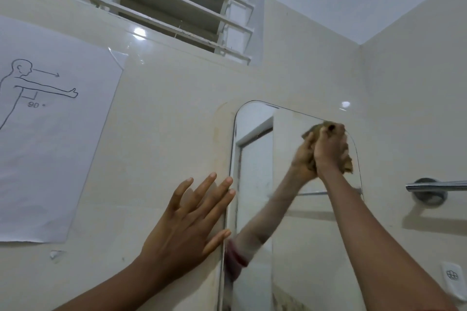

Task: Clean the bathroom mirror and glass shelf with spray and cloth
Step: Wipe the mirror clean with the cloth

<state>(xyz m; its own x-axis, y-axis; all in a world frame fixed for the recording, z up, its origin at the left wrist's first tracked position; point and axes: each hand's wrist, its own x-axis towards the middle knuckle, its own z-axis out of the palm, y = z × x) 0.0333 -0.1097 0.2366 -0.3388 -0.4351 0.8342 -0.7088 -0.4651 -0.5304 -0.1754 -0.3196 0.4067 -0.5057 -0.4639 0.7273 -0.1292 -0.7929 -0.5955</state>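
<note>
A tall mirror point(255, 184) with rounded corners hangs on the cream tiled wall. My right hand point(328, 149) is shut on a crumpled tan cloth point(347, 161) and presses it against the mirror's upper right corner; the hand's reflection shows just to its left. My left hand point(187, 222) lies flat on the wall tile, fingers spread, with its fingertips at the mirror's left edge. No spray bottle or glass shelf is in view.
A chrome towel bar point(434, 185) juts from the wall right of the mirror. A paper sheet point(50, 146) with a drawn figure is taped at left. A louvred window point(171, 2) sits above. A white wall socket point(452, 278) is at lower right.
</note>
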